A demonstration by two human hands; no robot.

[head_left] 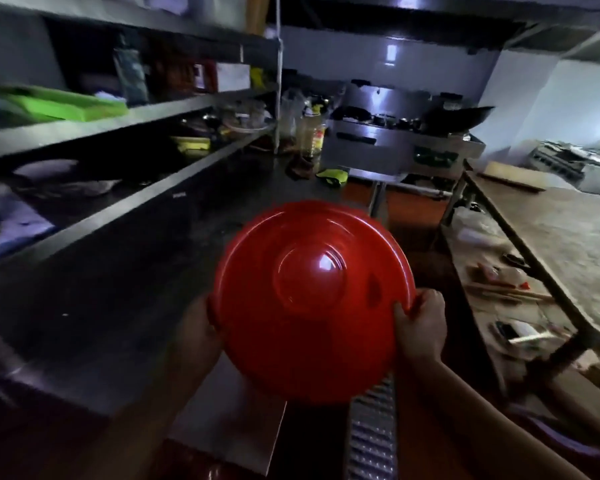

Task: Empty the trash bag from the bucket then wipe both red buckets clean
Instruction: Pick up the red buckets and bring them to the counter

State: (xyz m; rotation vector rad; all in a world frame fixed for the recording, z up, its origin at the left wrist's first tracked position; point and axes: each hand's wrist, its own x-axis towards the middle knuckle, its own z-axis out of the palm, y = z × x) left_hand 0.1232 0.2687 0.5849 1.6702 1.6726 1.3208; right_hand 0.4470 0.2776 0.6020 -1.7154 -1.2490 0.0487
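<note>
Round red plastic bucket [312, 299] held in air over near edge of dark steel counter [125, 292]. Left hand [201, 327] and right hand [421, 329] each curled round rim. No bag or cloth visible. Keep both grips firm; set bucket down on counter before wiping.

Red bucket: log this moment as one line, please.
red bucket held up, inside facing the camera | left hand grips left rim | right hand grips right rim | no bag or cloth visible

dark counter [125, 292] seemingly bare nearby, bottles [310, 133] crowding far end
</note>
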